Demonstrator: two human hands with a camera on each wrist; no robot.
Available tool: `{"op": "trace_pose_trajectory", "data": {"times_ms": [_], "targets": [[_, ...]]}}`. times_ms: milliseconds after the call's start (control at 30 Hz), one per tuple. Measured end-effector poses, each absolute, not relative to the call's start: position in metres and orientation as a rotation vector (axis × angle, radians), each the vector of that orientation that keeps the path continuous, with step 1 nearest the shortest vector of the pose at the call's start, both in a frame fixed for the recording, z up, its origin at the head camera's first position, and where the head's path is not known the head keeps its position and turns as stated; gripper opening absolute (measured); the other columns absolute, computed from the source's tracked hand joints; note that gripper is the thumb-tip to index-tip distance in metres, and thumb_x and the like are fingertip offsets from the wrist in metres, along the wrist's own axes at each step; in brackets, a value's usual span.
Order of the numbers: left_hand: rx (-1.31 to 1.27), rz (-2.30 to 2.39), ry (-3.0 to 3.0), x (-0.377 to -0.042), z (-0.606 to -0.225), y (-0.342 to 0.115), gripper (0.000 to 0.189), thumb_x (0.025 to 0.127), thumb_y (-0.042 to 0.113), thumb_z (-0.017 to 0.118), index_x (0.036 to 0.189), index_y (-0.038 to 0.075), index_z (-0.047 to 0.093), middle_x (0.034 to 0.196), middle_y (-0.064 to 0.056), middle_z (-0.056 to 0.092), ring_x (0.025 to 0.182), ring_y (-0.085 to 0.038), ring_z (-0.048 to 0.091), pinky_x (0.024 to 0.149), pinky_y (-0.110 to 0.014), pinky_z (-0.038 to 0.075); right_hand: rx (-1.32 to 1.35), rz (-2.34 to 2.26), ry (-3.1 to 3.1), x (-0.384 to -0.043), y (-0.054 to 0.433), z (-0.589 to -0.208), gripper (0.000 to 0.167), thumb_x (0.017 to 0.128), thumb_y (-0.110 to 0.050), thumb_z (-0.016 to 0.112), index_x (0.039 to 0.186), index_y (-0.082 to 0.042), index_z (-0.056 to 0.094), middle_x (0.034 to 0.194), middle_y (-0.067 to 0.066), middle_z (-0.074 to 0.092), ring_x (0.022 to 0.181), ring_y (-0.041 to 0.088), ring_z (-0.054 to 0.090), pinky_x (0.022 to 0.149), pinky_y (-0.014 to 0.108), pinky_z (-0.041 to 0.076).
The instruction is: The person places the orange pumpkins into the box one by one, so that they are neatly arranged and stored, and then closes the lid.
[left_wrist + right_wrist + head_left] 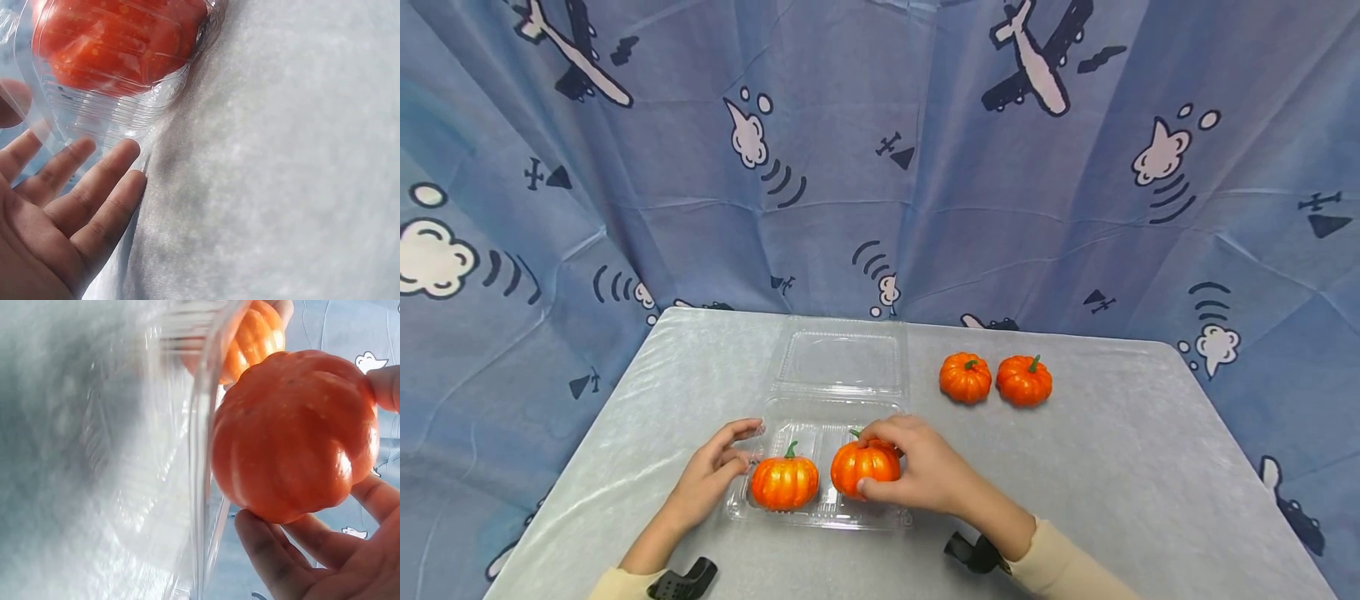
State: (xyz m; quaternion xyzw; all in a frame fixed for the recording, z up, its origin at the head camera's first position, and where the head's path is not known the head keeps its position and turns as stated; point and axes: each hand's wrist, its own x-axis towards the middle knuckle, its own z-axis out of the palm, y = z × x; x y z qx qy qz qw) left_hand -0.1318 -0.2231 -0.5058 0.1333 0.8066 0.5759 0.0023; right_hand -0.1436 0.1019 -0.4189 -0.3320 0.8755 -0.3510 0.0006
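Observation:
A clear plastic clamshell box (835, 522) lies on the table with its lid folded back. In its left half sits an orange toy pumpkin (785, 483) with a green stem. My right hand (917, 467) grips a second toy pumpkin (859, 471) over the right half, thumb at the near side and fingers at the far side. The right wrist view shows this pumpkin (294, 437) above the box rim (200, 444). At the box's left edge is my left hand (703, 479), thumb and index finger apart; its fingertips (128, 150) are right at the clear wall in the left wrist view.
Two more toy pumpkins, one (966, 378) beside the other (1024, 382), stand toward the back right. The transparent lid (842, 360) lies flat behind the box. A pale cloth covers the table (1112, 467); a blue patterned curtain (850, 167) hangs behind it.

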Motion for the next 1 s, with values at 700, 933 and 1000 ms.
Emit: {"op": "trace_pose_trajectory", "data": {"times_ms": [700,933,1000], "targets": [[0.415,1.814,2.520,-0.131,-0.505,-0.223,0.045,0.092,-0.004,0.049,0.136,0.004,0.048,0.133,-0.025,0.053,0.097,-0.024,0.068,0.076,-0.028,0.056,-1.030,-0.781,2.767,-0.140,0.083,-0.433,0.033,0.078,-0.041,0.072,0.104,-0.023,0.065,0.093,-0.007,0.068,0.085,0.010,0.055,0.069,0.020,0.046],[0.423,1.816,2.520,-0.130,-0.506,-0.223,0.045,0.092,-0.004,0.049,0.136,0.003,0.047,0.133,-0.025,0.053,0.097,-0.022,0.069,0.076,-0.028,0.056,-1.013,-0.793,2.755,-0.139,0.081,-0.436,0.029,0.077,-0.040,0.072,0.101,-0.024,0.064,0.092,-0.008,0.068,0.082,0.008,0.053,0.065,0.017,0.044],[0.422,1.812,2.524,-0.131,-0.506,-0.223,0.045,0.092,-0.004,0.050,0.136,0.004,0.048,0.133,-0.024,0.054,0.097,-0.019,0.068,0.076,-0.028,0.056,-1.016,-0.795,2.756,-0.139,0.081,-0.438,0.028,0.078,-0.039,0.071,0.099,-0.024,0.064,0.091,-0.008,0.068,0.080,0.007,0.053,0.064,0.016,0.043]]}}
